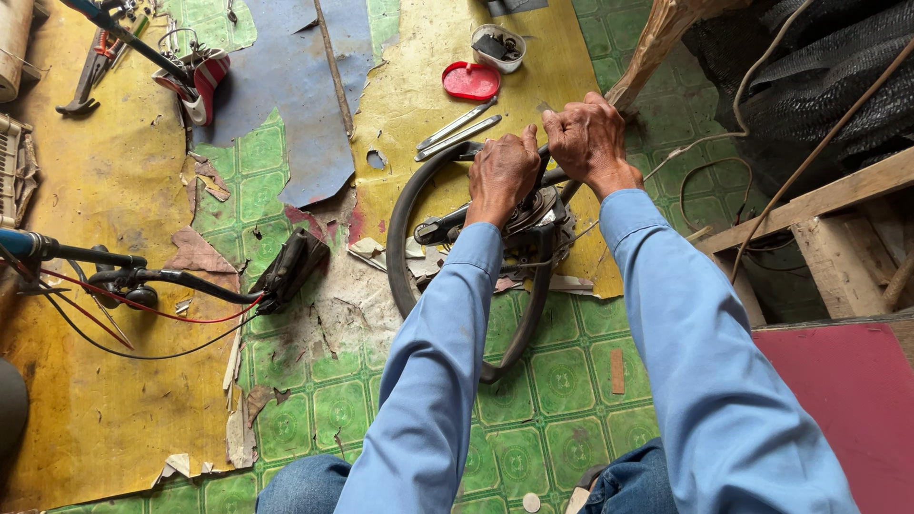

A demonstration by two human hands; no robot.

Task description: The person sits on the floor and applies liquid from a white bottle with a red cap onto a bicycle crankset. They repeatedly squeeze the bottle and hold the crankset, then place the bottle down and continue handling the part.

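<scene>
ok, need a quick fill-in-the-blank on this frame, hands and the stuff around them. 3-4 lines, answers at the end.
1. Both hands, the left hand and the right hand, work on a small wheel that lies on the ____.
2. The lid beyond the wheel is ____ in colour.
3. Between the lid and the wheel lie ____ slim metal tools side by side.
4. Both sleeves are light ____.

Missing words: floor; red; two; blue

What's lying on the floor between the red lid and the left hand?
In the head view, two slim metal tyre levers lie side by side on the yellow floor covering, between the red lid and the left hand.
</scene>
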